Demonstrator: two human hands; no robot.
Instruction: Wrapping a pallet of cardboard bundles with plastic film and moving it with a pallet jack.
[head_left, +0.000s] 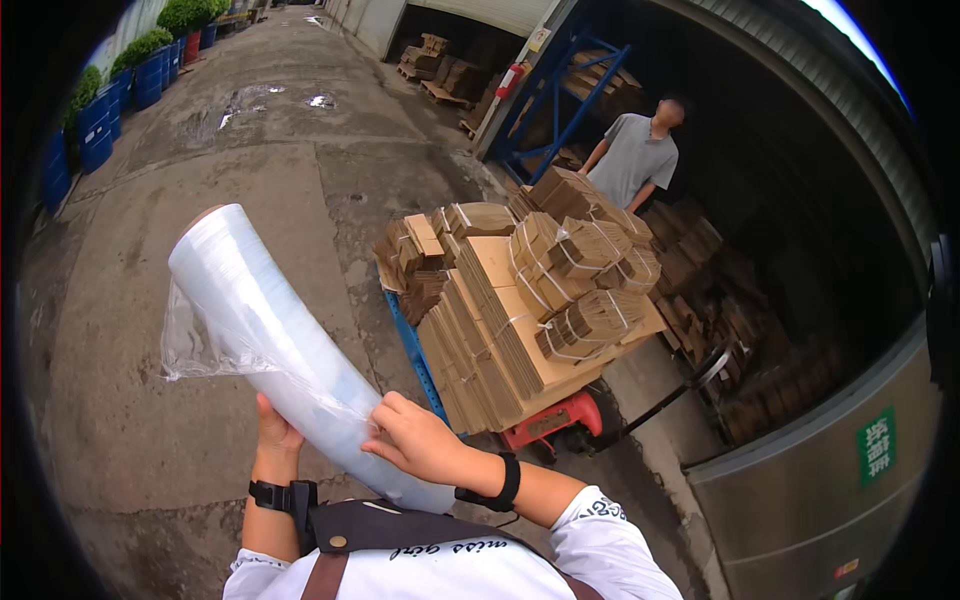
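A long roll of clear stretch film [285, 320] leans against my body, slanting up to the far left. Its cardboard core just shows at the top end. A loose, crumpled flap of film [205, 345] hangs from the roll's left side. My left hand [277, 425] supports the roll from below and behind, its fingers partly hidden by it. My right hand [415, 437] lies on the roll's lower right side, thumb and fingers pinching at the film's surface. Ahead to the right stands a stack of flattened cardboard bundles [490, 350] tied with white straps.
Under the stack are a blue pallet [415, 355] and a red pallet truck [553, 420]. A person in a grey shirt [637, 165] stands behind it at the storeroom opening. Blue barrels [95, 135] with plants line the far left. A metal door panel [810, 500] is at lower right.
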